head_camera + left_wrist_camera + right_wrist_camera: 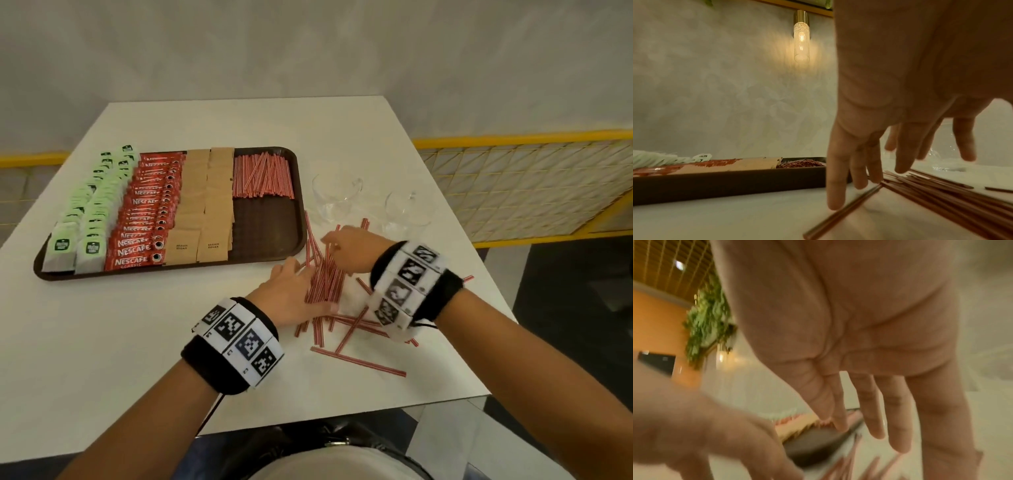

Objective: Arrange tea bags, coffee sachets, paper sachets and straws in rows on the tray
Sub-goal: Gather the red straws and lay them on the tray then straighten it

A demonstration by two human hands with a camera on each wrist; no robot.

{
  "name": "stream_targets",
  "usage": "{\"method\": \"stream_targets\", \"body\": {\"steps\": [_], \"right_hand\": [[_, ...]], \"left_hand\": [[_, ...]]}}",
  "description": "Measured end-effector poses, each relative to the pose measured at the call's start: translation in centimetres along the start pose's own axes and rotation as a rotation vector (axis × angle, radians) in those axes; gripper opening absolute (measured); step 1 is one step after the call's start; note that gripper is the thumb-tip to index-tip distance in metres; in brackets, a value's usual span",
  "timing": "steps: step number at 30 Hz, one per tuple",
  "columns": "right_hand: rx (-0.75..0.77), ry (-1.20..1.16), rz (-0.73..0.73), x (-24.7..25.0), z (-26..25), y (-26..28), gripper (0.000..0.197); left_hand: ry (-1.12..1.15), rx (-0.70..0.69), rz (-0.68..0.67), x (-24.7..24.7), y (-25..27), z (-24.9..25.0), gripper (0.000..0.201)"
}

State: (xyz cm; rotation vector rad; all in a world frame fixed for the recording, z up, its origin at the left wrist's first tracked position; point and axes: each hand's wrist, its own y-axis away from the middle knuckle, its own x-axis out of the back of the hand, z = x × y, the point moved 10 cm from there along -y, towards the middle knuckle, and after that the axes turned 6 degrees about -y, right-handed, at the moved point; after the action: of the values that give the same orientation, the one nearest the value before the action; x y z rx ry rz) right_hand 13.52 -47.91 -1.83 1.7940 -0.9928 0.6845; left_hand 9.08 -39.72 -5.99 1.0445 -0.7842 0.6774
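A brown tray holds rows of green tea bags, red coffee sachets, brown paper sachets and a row of red-striped straws. Just right of the tray, a pile of loose straws lies on the white table. My left hand presses against the pile's left side with straight fingers. On the far right side of the pile, my right hand touches it, fingers extended. The left wrist view shows my left hand with fingertips on the table and the straws. In the right wrist view, my right hand hangs over blurred straws.
Two clear glass cups stand just behind the pile. Stray straws lie scattered toward the table's front right edge. A yellow mesh railing runs beyond the table. The near right part of the tray is bare.
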Motion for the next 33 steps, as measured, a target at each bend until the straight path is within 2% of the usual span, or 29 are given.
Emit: {"method": "stream_targets", "body": {"steps": [3, 5, 9, 11, 13, 20, 24, 28, 30, 33], "right_hand": [[0.059, -0.108, 0.144, 3.3, 2.7, 3.7, 0.04], [0.013, -0.08, 0.144, 3.7, 6.0, 6.4, 0.045], [-0.265, 0.019, -0.055, 0.3, 13.1, 9.6, 0.097], [-0.307, 0.078, -0.102, -1.2, 13.9, 9.8, 0.107], [-0.28, 0.113, -0.116, -2.4, 13.5, 9.3, 0.102], [-0.055, 0.18, -0.05, -3.5, 8.7, 6.5, 0.056], [0.081, 0.051, -0.024, -3.5, 6.2, 6.0, 0.05], [-0.075, 0.052, 0.086, -1.4, 10.6, 6.2, 0.038], [-0.165, 0.119, 0.027, -2.2, 12.2, 6.5, 0.034], [-0.189, 0.206, -0.073, -4.4, 11.1, 6.7, 0.048]], "left_hand": [[0.004, 0.041, 0.012, 0.6, -0.4, 0.2, 0.091], [-0.032, 0.059, -0.024, 0.4, -0.8, 0.7, 0.099], [-0.077, 0.045, -0.124, -0.6, -1.7, 2.2, 0.121], [-0.131, 0.029, -0.169, -1.3, -1.8, 2.9, 0.131], [-0.164, -0.001, -0.201, -2.1, -1.6, 3.7, 0.136], [-0.254, -0.093, -0.208, -4.4, -0.1, 4.8, 0.144], [-0.247, -0.048, -0.174, -4.0, 0.2, 4.3, 0.144], [-0.201, 0.038, -0.209, -4.2, 0.8, 3.2, 0.144], [-0.201, 0.072, -0.229, -4.5, 1.1, 3.0, 0.143], [-0.189, 0.097, -0.266, -5.5, 1.4, 3.4, 0.145]]}}
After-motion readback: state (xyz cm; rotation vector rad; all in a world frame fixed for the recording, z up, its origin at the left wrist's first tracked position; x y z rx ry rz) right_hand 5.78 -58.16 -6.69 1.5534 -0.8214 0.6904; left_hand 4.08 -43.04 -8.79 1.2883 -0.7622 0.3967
